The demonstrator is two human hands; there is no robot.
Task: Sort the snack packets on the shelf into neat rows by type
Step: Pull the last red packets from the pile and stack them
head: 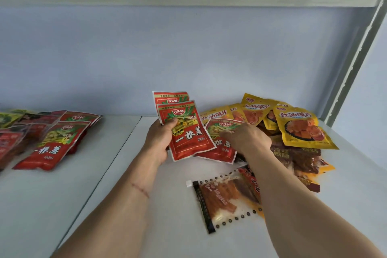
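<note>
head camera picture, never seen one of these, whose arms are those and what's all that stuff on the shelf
There is no machine here: a person wears a camera on the head, looking down at their own bare arms. The left hand holds two red foil snack packets, fingers curled round them. The right hand reaches onto a third red packet lying on the white shelf; its grip is hidden. Beside it lies a mixed heap: yellow snack pouches, dark brown packets and a clear packet of orange strips. More red packets lie further left.

The right hand point(247, 139) covers part of a red packet point(219, 146) and its fingertips cannot be seen. Left packets point(12, 140) are blurred and cut by the edge. Dark packets point(297, 157) lie half hidden under the yellow packets point(301, 128).
</note>
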